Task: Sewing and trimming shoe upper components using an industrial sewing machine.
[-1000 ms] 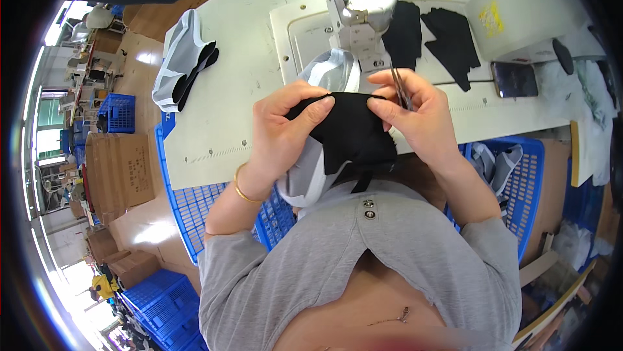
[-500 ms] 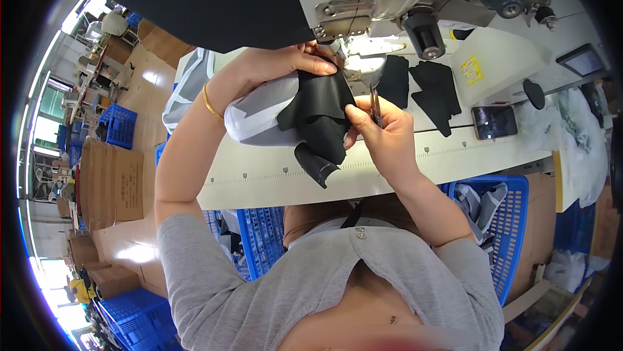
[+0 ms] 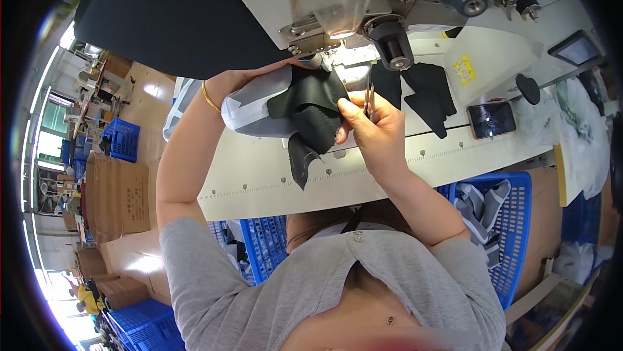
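My right hand (image 3: pixel 378 132) pinches the right edge of a black cloth piece (image 3: pixel 311 101) between thumb and fingers. A slim pair of metal snips (image 3: pixel 369 103) also sits in that hand, tips pointing up. The black cloth is folded and joined to a grey-and-white piece (image 3: pixel 256 108), and a narrow black flap hangs below. My left hand (image 3: pixel 276 67) reaches to the cloth's upper edge, close under the sewing machine's needle area (image 3: pixel 324 59). Its fingers are mostly hidden by the cloth and the machine.
More black cut pieces (image 3: pixel 429 95) lie on the white table (image 3: pixel 259 182) to the right, near a phone (image 3: pixel 491 121). A large black panel (image 3: pixel 156 20) covers the upper left. Blue baskets (image 3: pixel 513 241) with grey pieces stand below the table edge.
The view has shifted, bringing the machine head lower and leftward. My left thumb, seen on the cloth before, is now out of sight. The hanging flap points further down; my right hand keeps its pinch.
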A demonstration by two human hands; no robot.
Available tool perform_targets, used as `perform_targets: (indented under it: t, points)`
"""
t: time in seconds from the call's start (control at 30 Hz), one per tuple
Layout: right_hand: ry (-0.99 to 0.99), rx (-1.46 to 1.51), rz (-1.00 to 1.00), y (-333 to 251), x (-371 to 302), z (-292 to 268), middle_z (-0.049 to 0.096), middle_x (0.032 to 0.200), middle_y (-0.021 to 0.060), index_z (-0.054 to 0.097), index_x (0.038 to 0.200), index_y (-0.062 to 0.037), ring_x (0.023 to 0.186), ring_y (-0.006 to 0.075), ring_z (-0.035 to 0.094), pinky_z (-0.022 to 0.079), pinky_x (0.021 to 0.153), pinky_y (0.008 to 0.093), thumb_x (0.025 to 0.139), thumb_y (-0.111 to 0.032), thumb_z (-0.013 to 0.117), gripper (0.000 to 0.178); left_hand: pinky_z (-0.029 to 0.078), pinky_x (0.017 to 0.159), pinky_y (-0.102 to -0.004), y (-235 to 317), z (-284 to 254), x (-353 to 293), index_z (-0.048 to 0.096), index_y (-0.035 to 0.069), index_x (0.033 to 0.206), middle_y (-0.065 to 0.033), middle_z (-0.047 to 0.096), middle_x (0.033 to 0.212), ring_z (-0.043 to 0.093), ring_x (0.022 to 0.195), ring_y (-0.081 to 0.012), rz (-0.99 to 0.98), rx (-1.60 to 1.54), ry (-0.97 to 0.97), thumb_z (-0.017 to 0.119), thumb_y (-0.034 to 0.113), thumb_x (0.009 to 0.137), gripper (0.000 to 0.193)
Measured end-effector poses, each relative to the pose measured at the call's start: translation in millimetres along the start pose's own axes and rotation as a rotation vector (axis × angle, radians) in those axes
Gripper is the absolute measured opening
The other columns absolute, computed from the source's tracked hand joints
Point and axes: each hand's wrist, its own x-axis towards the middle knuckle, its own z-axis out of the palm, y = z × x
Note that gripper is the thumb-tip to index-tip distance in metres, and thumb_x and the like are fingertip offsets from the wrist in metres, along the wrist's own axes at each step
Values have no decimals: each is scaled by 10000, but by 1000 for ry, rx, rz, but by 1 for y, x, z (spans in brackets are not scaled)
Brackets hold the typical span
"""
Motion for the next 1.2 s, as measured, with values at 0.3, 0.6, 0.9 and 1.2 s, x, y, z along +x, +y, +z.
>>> perform_targets:
  t: [0.3, 0.6, 0.9, 1.2]
  points:
    - [5, 45, 3, 1, 0, 0, 619, 658, 22, 640, 953, 27, 563, 81, 622, 478, 534, 214, 951, -73, 614, 103, 454, 1011, -337, 1, -3, 4, 641, -35, 1164, -165, 630, 1213, 607, 1134, -254, 41, 370, 133, 543, 61, 944, 259]
    - [12, 44, -21, 7, -3, 3, 619, 668, 24, 633, 937, 19, 565, 82, 623, 468, 535, 213, 953, -87, 618, 108, 459, 1001, -339, 5, -3, 6, 643, -27, 1159, -166, 628, 1215, 609, 1128, -252, 92, 743, 269, 560, 62, 931, 258]
    - [14, 89, -19, 11, -6, 7, 615, 657, 20, 616, 927, 13, 573, 75, 622, 456, 542, 209, 960, -99, 610, 116, 465, 990, -340, 3, -3, 0, 645, -18, 1154, -167, 626, 1217, 610, 1123, -250, 132, 1102, 415, 577, 63, 918, 259]
    - [20, 3, -23, 8, -4, 9, 607, 644, 17, 608, 912, 14, 559, 75, 617, 444, 529, 210, 958, -110, 611, 132, 470, 980, -342, -9, -25, 13, 647, -10, 1149, -168, 624, 1220, 612, 1118, -248, 140, 1456, 565, 594, 65, 905, 261]
